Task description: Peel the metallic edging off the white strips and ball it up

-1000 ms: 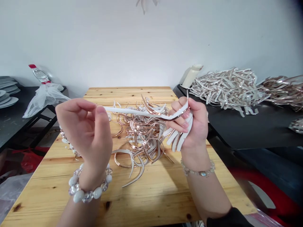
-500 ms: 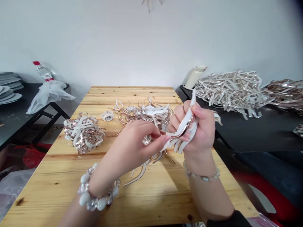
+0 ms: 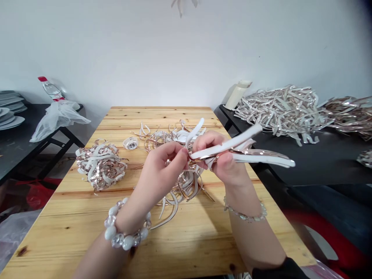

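Observation:
My right hand (image 3: 232,174) is closed around several curved strips (image 3: 266,159), white on one face and shiny rose gold on the other. Their ends stick out to the right, past my thumb. Beside it, my left hand (image 3: 162,166) pinches the near ends with thumb and forefinger. A white strip (image 3: 195,131) rises from between the two hands; which hand grips it I cannot tell. Under and behind them, a loose heap of similar strips (image 3: 190,186) lies on the wooden table (image 3: 58,228), partly hidden by my hands.
To the left lie a tangled clump of strips (image 3: 101,166) and a roll of tape (image 3: 130,143). A large pile of strips (image 3: 283,112) and a pale cylinder (image 3: 237,96) occupy the right black table (image 3: 314,166). At far left are a bottle (image 3: 52,90), a plastic bag (image 3: 59,116) and stacked plates (image 3: 10,102).
My right hand has tipped over, so the strips that pointed upward now lie toward the right. My left hand has shifted slightly left, still pinching at the strips.

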`<state>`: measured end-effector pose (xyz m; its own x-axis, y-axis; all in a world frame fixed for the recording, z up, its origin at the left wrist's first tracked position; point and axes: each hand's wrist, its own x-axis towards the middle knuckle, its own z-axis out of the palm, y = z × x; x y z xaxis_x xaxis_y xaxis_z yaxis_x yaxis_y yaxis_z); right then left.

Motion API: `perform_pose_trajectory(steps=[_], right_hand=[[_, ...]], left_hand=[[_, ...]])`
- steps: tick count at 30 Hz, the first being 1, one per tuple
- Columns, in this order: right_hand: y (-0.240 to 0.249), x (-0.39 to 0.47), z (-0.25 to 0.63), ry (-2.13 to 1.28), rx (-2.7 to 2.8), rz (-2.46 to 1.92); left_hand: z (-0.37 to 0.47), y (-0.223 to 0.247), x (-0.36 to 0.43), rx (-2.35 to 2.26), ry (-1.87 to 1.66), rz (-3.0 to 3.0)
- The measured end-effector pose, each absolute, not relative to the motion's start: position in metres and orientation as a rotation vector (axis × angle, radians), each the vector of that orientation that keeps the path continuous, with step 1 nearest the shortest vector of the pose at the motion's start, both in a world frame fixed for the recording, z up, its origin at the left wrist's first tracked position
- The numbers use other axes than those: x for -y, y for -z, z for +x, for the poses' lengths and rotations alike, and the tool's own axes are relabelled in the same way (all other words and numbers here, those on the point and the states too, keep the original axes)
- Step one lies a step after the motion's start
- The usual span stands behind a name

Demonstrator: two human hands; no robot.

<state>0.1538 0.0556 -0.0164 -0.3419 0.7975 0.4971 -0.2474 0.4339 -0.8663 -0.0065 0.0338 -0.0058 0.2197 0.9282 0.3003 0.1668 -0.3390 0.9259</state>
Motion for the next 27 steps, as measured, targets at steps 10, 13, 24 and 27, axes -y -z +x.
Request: perform_pose_trajectory(steps=[10,13,24,27], right_hand=[[0.019,-0.049,0.144,-0.851,1.534,-0.742],[0.019,-0.048,0.141,-0.865,1.421,-0.763],[0.013,-0.051,0.142,-1.101,1.098,-0.856],[0.013,-0.054,0.143,-1.158,1.079,-0.82]], left_hand=[[-0.002,0.006,-0.03,-0.969,-1.23,1.774],[0.0,0.006,-0.027,-0.941,-1.206,1.859],[0.002,0.009,-0.025,-0.735,-1.105,2.229],[-0.001,0.007,-0.025,-0.676,-1.0,2.34]])
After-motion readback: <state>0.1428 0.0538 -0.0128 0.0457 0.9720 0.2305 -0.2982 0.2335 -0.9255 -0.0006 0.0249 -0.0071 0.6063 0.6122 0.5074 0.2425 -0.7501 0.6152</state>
